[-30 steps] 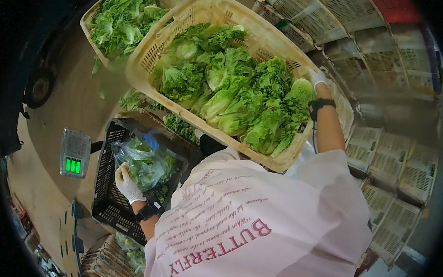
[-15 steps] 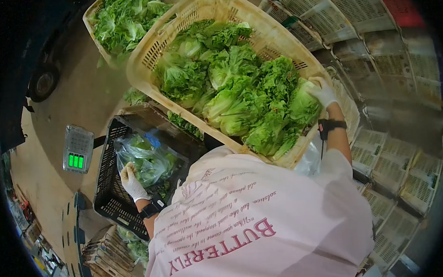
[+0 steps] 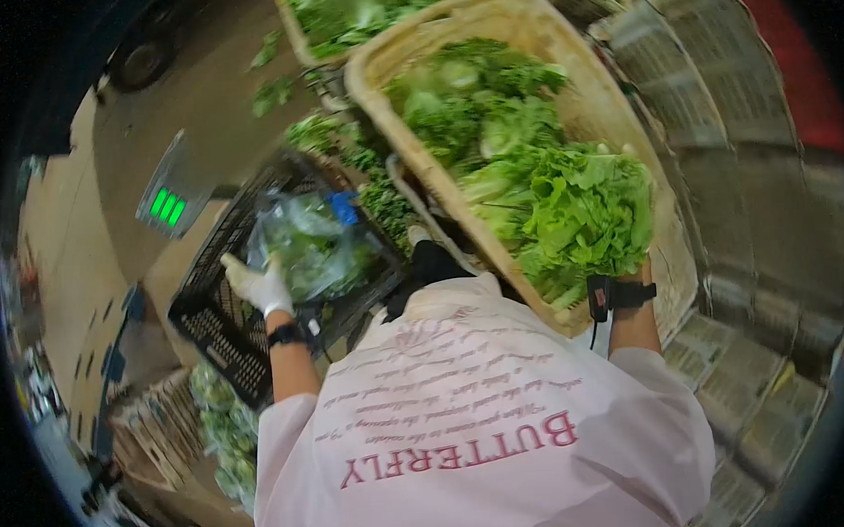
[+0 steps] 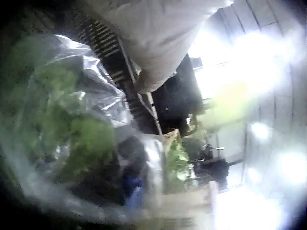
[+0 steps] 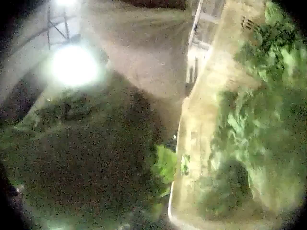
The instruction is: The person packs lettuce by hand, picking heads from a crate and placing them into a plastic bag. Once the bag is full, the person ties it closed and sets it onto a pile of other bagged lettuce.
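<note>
A leafy green lettuce (image 3: 592, 206) is held up over the near end of the cream plastic crate (image 3: 419, 166), at the end of my right arm. Its leaves hide my right hand in the head view. In the right wrist view the lettuce (image 5: 91, 158) is a dark, blurred mass beside the crate's pale wall. My left hand (image 3: 260, 286), in a white glove, hovers with thumb and fingers apart over the side of a black crate (image 3: 222, 343). Beside it in that crate lies a clear plastic bag (image 3: 305, 244) of greens with a blue patch.
More lettuces (image 3: 472, 104) fill the cream crate. Another crate of lettuce (image 3: 362, 15) stands beyond it. A scale display (image 3: 167, 205) with green digits is left of the black crate. Loose leaves (image 3: 272, 97) lie on the floor, and stacked crates (image 3: 722, 346) line the right.
My right hand has taken a lettuce from the crate's near end and lifted it toward me. My left hand's fingers have spread, and the head view has shifted.
</note>
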{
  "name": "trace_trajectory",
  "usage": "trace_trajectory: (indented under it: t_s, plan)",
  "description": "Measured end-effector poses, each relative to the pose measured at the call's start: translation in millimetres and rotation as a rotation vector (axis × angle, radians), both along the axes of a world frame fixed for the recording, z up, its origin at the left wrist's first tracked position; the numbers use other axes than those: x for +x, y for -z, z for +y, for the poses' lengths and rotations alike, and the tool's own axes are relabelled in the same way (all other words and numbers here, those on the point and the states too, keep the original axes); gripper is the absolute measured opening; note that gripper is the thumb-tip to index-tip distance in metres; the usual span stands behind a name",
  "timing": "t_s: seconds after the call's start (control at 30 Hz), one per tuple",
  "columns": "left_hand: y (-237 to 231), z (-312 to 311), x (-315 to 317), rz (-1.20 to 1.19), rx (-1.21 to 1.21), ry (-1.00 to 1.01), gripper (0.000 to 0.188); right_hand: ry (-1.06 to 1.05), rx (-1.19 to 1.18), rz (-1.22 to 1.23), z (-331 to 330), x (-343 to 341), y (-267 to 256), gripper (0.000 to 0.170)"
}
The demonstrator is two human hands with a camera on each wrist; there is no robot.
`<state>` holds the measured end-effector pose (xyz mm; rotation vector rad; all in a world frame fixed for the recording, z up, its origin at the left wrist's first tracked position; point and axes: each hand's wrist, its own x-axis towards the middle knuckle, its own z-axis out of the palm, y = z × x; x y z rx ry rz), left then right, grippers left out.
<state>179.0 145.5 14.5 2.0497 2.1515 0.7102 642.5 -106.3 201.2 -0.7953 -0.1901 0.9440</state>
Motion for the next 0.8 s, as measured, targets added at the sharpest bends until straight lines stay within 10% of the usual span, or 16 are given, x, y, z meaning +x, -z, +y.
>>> trace_trajectory:
  t_s: [0.1,0.23,0.4,0.47,0.57,0.6,0.73,0.8]
  plan:
    - [29,10,-18,0.023,-0.554,-0.034,0.096,-0.263,-0.434,-0.069,23,-22,28,0.062]
    - [60,25,-40,0.013,-0.657,-0.034,0.027,-0.478,-0.351,0.022,96,-101,33,0.06]
    - [63,14,-81,-0.47,-0.172,-0.111,0.028,-0.79,-0.241,0.319,166,-195,96,0.063]
    - [33,7,-92,-1.325,-0.285,-0.261,0.029,-0.927,-0.226,0.404,199,-244,116,0.068]
    - [69,-5,-136,-1.28,-0.416,-0.218,0.03,-0.94,-0.227,0.43,234,-318,148,0.071]
    - [37,-9,-123,-1.499,-0.412,-0.505,0.03,-0.973,-0.188,0.446,245,-335,170,0.073]
    - [55,-37,-144,-1.945,-0.263,-0.569,0.033,-1.05,-0.287,0.479,251,-359,236,0.068]
    - [106,-57,-187,-2.134,-0.361,-0.362,0.033,-1.043,-0.721,0.185,241,-347,277,0.063]
